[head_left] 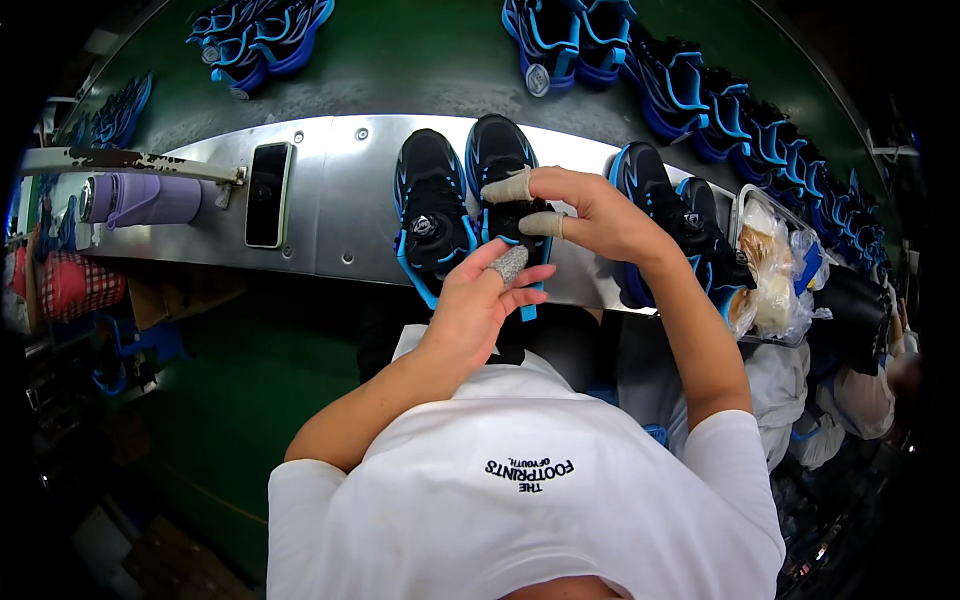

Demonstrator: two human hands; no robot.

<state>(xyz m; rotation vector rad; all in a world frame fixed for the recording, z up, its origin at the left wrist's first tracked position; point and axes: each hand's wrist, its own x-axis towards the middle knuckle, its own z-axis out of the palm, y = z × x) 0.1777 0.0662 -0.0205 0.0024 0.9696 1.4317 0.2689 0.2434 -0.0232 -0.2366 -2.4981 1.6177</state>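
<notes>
Two black sneakers with blue trim stand side by side on the metal bench edge, toes pointing away from me. My right hand (598, 213), with beige covers on two fingertips, grips the upper of the right-hand sneaker (495, 140) from its right side. At that shoe's heel opening is my left hand (478, 305), a grey cover on one finger and its other fingers spread. Its fingertips reach the collar, where my fingers hide part of the shoe. The left-hand sneaker (432, 172), with a round dial on its tongue, stands untouched.
More sneakers (655, 185) stand right of my right hand, beside a metal tray (742, 215) of plastic-wrapped items. Rows of sneakers (700, 95) line the green surface (420, 60) beyond. Left on the metal bench (335, 215) lie a phone (269, 195) and a purple bottle (150, 199).
</notes>
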